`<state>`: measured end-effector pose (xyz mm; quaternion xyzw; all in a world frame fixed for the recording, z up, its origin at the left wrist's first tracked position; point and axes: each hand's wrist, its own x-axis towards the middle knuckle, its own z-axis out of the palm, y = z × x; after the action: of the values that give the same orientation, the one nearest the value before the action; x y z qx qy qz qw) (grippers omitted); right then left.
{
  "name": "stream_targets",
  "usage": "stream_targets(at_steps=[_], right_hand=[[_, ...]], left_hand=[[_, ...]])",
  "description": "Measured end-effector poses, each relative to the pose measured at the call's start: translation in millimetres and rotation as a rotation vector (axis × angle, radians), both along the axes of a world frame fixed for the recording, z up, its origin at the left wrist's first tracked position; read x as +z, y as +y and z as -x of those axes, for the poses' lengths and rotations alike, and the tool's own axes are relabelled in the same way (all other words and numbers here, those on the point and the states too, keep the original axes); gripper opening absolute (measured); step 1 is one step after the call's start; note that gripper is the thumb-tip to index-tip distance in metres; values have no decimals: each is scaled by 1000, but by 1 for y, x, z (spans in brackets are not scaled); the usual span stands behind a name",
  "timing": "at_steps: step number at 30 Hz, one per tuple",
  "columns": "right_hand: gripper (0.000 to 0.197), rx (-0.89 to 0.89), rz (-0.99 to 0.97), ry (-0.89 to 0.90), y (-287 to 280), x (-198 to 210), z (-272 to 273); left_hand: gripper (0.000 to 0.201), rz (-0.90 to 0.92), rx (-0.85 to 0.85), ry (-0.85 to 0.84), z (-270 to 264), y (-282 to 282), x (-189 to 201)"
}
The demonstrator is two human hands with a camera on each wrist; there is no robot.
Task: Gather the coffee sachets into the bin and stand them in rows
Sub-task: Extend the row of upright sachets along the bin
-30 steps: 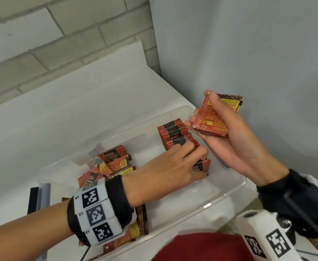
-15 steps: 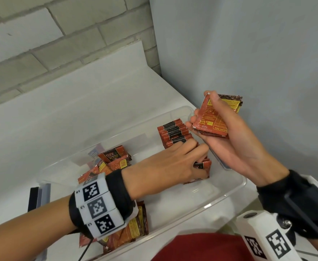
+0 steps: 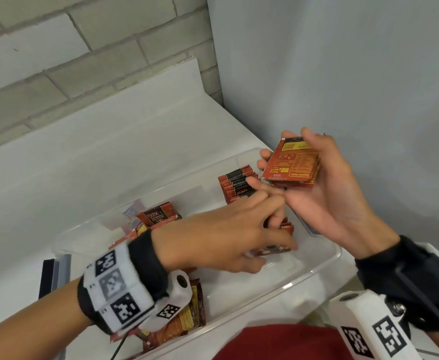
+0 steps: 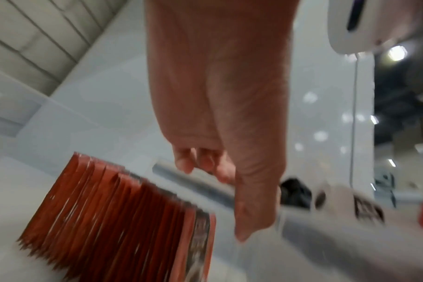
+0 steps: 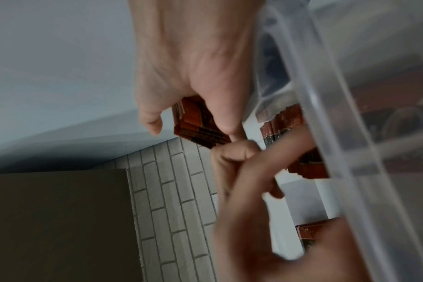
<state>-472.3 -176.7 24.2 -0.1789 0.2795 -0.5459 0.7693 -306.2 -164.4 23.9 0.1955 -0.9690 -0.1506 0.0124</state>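
A clear plastic bin stands on the white table. At its far right a row of red sachets stands on edge, shown in the left wrist view as a tight red row. My right hand grips a stack of sachets above the bin's right corner; the same stack shows in the right wrist view. My left hand hovers over the near end of the row. Its index finger stretches towards the stack's underside, the other fingers are loosely curled, and it holds nothing. Loose sachets lie at the bin's left.
More loose sachets lie at the bin's near left, under my left wrist. A dark flat object sits on the table left of the bin. A grey wall rises close on the right, a brick wall behind. Red clothing is at the bottom edge.
My left hand has lifted off the standing row and its index finger has reached towards the stack. My right hand has tilted the stack and brought it slightly lower.
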Motion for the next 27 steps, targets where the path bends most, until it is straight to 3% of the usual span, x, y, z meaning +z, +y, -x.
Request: stream_targets(at_steps=[3, 7, 12, 17, 22, 23, 27], right_hand=[[47, 29, 20, -70, 0, 0, 2], [55, 93, 84, -107, 2, 0, 1], [44, 121, 84, -19, 4, 0, -1], [41, 149, 130, 120, 6, 2, -3], [36, 136, 117, 195, 5, -1, -4], [40, 136, 114, 220, 4, -1, -4], [84, 132, 95, 264, 1, 1, -7]], left_hand=[[20, -194, 161, 218, -11, -6, 25], [6, -161, 587, 548, -21, -15, 37], [32, -239, 888, 589, -22, -25, 24], [51, -424, 831, 611, -24, -27, 18], [36, -477, 764, 785, -24, -24, 23], [30, -464, 745, 817, -25, -24, 25], [19, -357, 654, 916, -30, -24, 27]])
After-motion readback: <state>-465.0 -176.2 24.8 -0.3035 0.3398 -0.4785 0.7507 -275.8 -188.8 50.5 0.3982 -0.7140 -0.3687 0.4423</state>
